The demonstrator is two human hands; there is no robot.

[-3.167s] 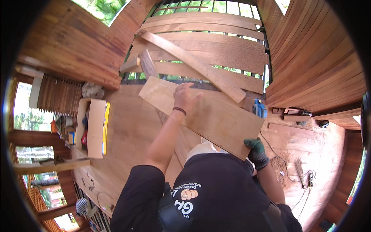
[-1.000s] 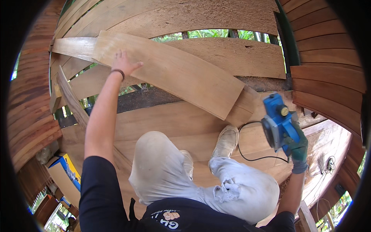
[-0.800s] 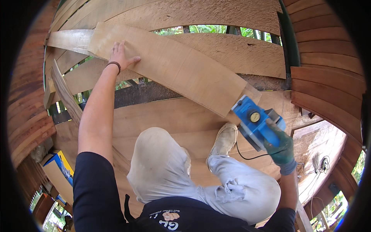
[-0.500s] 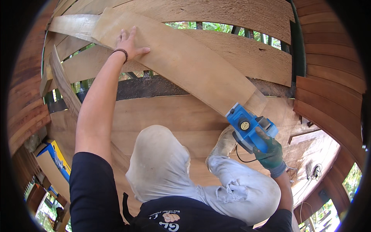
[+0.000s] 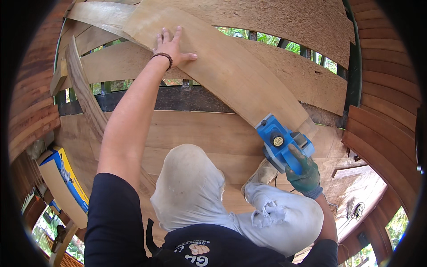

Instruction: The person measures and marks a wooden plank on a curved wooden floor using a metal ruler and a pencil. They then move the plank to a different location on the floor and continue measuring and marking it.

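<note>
A long pale wooden board (image 5: 227,66) lies slantwise across other boards, from far left to near right. My bare left hand (image 5: 173,50), with a dark beaded bracelet at the wrist, rests spread on the board's upper part, fingers apart. My right hand (image 5: 304,175), in a green work glove with a grey cuff, is wrapped round the rear handle of a blue electric planer (image 5: 283,143). The planer's front end is at the board's near right end, by its lower edge; whether its sole touches the wood is hidden. Its dark cord trails below my glove.
A narrow curved plank (image 5: 84,84) leans at the left, beside a cardboard box (image 5: 62,187). Wide boards (image 5: 307,80) with gaps between them lie beyond. A coiled cable (image 5: 356,211) lies at the lower right. My bent knees are close in front.
The view has shifted a little, so most things sit further right. The planer has moved slightly toward the board's lower edge and turned a little. My left hand stays flat on the board.
</note>
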